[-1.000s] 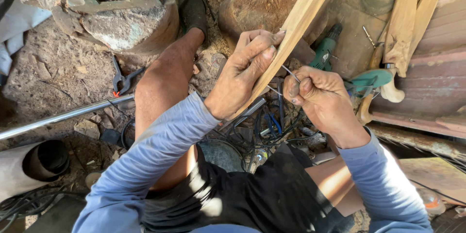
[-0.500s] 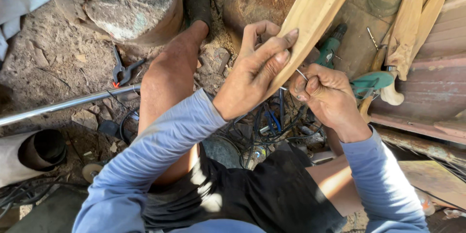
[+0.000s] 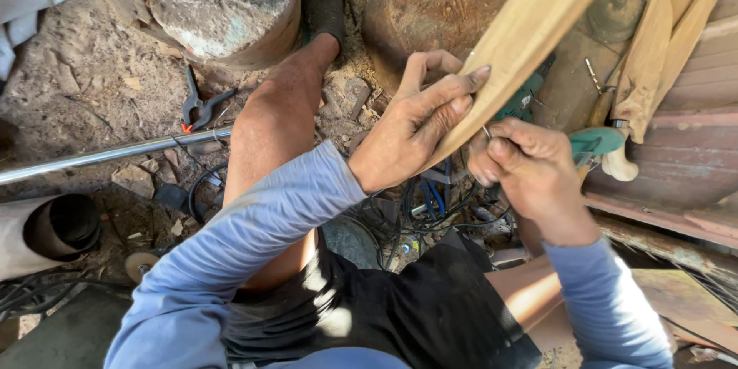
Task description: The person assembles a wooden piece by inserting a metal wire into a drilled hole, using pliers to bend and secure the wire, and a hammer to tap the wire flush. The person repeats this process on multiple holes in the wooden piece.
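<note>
Steadying a pale wooden strip (image 3: 530, 31) with spread left hand (image 3: 411, 127) fingers, the right hand (image 3: 526, 173) pinches a thin metal pin (image 3: 486, 132) against it, needing careful aim.

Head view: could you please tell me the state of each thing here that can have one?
wooden strip: tilted, steadied by the left hand
left hand: fingers spread along the strip, not closed round it
right hand: grip pinched shut on a thin metal tool
black clamp: lying on the dirt
metal pipe: lying flat
</note>
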